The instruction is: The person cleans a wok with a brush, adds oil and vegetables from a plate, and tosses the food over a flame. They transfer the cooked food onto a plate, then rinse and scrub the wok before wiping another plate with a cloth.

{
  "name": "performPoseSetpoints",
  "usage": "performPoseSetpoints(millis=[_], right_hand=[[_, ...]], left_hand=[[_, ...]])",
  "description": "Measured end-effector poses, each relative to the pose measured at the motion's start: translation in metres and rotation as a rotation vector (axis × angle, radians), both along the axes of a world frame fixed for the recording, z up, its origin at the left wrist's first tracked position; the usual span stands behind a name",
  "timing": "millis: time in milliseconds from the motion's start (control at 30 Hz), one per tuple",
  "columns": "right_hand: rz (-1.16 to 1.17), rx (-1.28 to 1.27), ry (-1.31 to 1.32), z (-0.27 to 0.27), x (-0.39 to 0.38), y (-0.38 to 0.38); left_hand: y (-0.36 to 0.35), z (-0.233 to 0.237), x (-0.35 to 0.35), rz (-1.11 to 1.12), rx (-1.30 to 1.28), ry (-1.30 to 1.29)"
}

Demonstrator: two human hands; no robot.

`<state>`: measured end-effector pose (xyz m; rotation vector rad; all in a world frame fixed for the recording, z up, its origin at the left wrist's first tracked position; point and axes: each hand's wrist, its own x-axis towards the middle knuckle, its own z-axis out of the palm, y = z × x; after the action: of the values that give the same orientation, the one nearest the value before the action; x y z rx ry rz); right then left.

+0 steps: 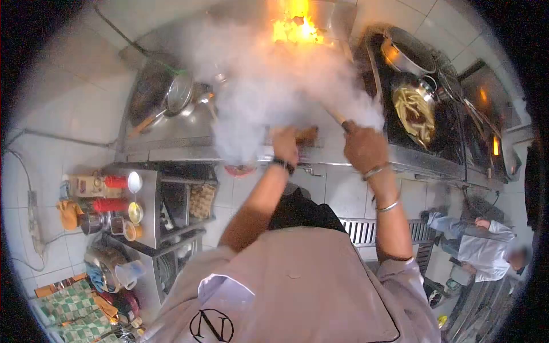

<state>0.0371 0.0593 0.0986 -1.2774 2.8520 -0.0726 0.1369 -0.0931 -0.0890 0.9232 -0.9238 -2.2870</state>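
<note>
My right hand (pixel 366 150) is wrapped round a long utensil with a wooden handle (pixel 334 113). Its far end runs forward into thick white smoke, so the head of the utensil is hidden. My left hand (pixel 285 145) is closed at the front edge of the steel cooktop (pixel 200 143), on a brown, folded-looking thing (pixel 307 136) that could be a cloth. Whatever pan lies beyond it is covered by the smoke (pixel 257 86). Tall orange flames (pixel 297 28) rise at the back, ahead of both hands.
A strainer (pixel 180 94) lies at the left of the cooktop. On the right are a large pot (pixel 409 51) and a pan of pale strips (pixel 413 111). Seasoning containers (pixel 111 204) crowd a lower left unit. Another person (pixel 483 248) is at the far right.
</note>
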Motion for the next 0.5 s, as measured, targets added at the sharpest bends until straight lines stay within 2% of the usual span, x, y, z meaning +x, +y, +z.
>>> performPoseSetpoints(millis=[33,100,133,167,200,267,300,333,367,400,433,467,500], right_hand=[[0.097,0.064,0.090,0.022,-0.003,0.003],[0.047,0.181,0.063,0.088,0.006,0.009],[0.044,0.168,0.076,0.098,0.003,0.008],[0.088,0.173,0.065,0.104,0.002,0.009],[0.131,0.184,0.042,0.104,0.004,0.010],[0.219,0.147,0.012,0.013,-0.023,-0.005],[0.069,0.099,0.048,0.005,-0.006,-0.022],[0.042,0.018,-0.046,-0.022,-0.003,-0.030],[0.039,0.027,-0.056,-0.049,0.006,-0.025],[0.029,-0.079,0.040,-0.069,0.013,-0.021],[0.021,-0.186,0.139,-0.078,0.018,-0.017],[-0.086,-0.116,0.020,-0.071,0.022,-0.014],[-0.089,-0.116,0.021,-0.050,0.027,-0.008]], left_hand=[[-0.006,0.004,-0.004,-0.032,0.006,-0.045],[-0.027,0.034,-0.019,-0.091,-0.007,-0.111],[-0.036,0.058,-0.030,-0.131,-0.027,-0.136],[-0.026,0.094,-0.024,-0.008,0.166,-0.078],[-0.030,0.109,-0.024,-0.065,0.123,-0.026],[-0.033,0.097,-0.018,-0.119,0.108,-0.034],[-0.043,0.080,-0.027,-0.126,0.109,-0.067],[-0.058,0.003,-0.034,-0.177,0.000,-0.126],[-0.039,-0.020,-0.020,-0.181,0.010,-0.136],[-0.011,-0.033,-0.002,-0.075,0.008,-0.009],[0.010,-0.036,0.015,0.033,0.005,0.120],[0.023,-0.023,0.033,0.031,0.006,0.120],[0.031,0.007,0.050,0.010,0.037,0.048]])
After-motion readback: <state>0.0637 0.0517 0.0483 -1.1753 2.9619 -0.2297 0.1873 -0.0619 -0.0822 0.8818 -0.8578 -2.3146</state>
